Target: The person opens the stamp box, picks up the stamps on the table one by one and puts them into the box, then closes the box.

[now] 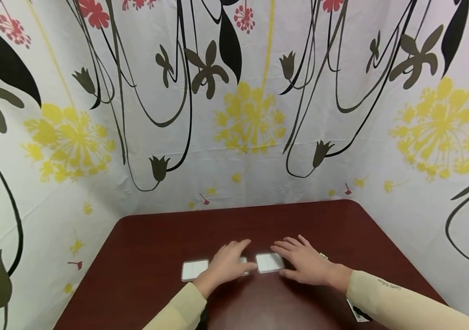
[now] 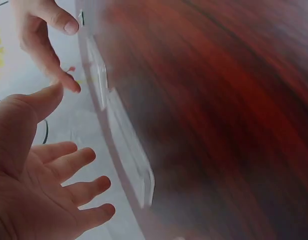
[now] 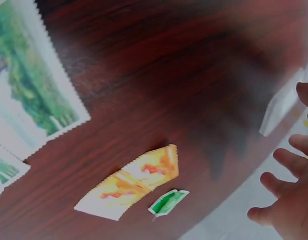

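Three flat, clear-edged rectangular cases with white faces lie in a row on the table: a left case [image 1: 193,269], a middle case [image 1: 244,266] and a right case [image 1: 269,263]. My left hand [image 1: 227,264] hovers over the middle case with fingers spread, hiding much of it. Just right of the right case is my right hand [image 1: 306,261], fingers spread and its tips close to that case's edge. Neither hand holds anything. In the left wrist view, two cases [image 2: 128,147] show edge-on beyond the left hand's loosely extended fingers.
Stamps lie on the dark red table [image 1: 152,243] by the right forearm: green landscape stamps [image 3: 38,85], a joined pair of orange stamps [image 3: 128,187] and a small green stamp [image 3: 169,202]. A flower-printed curtain [image 1: 234,183] hangs behind and beside the table.
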Available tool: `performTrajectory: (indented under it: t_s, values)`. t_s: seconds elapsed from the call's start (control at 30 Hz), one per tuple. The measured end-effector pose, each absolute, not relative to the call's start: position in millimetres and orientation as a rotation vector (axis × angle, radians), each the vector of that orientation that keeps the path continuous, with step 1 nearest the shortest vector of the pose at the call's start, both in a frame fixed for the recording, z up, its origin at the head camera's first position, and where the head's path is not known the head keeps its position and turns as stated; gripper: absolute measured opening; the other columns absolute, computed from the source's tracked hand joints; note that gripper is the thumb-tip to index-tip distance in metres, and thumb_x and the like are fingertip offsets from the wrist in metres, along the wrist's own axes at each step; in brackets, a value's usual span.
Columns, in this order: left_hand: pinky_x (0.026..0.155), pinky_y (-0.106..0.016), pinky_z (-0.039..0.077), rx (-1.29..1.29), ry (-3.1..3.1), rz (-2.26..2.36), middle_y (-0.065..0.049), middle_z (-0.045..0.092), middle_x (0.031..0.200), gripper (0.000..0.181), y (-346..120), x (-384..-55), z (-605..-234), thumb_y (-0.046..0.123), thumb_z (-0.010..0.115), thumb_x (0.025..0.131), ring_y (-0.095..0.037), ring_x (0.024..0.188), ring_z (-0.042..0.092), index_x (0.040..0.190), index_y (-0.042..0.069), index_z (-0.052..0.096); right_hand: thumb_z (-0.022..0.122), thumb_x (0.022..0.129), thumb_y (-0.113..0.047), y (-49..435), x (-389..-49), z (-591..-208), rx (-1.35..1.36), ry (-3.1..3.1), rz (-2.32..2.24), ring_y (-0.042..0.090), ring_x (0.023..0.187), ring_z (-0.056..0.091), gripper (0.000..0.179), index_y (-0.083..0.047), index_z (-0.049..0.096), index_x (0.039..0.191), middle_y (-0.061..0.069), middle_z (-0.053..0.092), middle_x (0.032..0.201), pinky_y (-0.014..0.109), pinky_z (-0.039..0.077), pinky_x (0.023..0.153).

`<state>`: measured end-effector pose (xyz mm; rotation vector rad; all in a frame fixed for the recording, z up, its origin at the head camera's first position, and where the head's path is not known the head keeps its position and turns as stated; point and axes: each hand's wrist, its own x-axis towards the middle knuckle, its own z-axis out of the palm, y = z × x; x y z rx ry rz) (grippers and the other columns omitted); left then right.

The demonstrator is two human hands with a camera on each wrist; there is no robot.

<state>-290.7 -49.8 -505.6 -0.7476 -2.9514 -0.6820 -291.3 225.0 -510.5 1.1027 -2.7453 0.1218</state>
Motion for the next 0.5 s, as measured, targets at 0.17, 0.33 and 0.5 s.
performTrajectory:
  t_s: [0.17, 0.33, 0.5]
  values:
    - [0.083, -0.043, 0.044, -0.832, -2.951, -0.630, 0.005, 0.051, 0.126, 0.073, -33, -295, -514, 0.060, 0.061, 0.075, -0.019, 0.112, 0.050, 0.134, 0.021, 0.046, 0.057, 0.082, -0.053, 225, -297, -517, 1.130, -2.737, 0.121, 0.028, 0.126, 0.033, 0.066, -0.023, 0.039, 0.139, 0.000, 0.041, 0.137, 0.063, 0.019, 0.095]
    - [0.074, -0.043, 0.046, -0.842, -2.937, -0.538, 0.009, 0.054, 0.121, 0.070, -24, -295, -521, 0.061, 0.064, 0.072, -0.019, 0.104, 0.053, 0.129, 0.023, 0.052, 0.056, 0.083, -0.054, 225, -300, -523, 1.128, -2.729, 0.100, 0.028, 0.125, 0.035, 0.065, -0.023, 0.041, 0.138, -0.002, 0.042, 0.136, 0.063, 0.021, 0.094]
    - [0.072, -0.034, 0.045, -0.905, -2.887, -0.444, 0.010, 0.059, 0.110, 0.056, -18, -294, -522, 0.053, 0.067, 0.074, -0.013, 0.096, 0.054, 0.119, 0.021, 0.059, 0.056, 0.083, -0.053, 225, -301, -528, 1.134, -2.741, 0.125, 0.027, 0.124, 0.036, 0.062, -0.024, 0.043, 0.136, -0.004, 0.043, 0.135, 0.063, 0.020, 0.094]
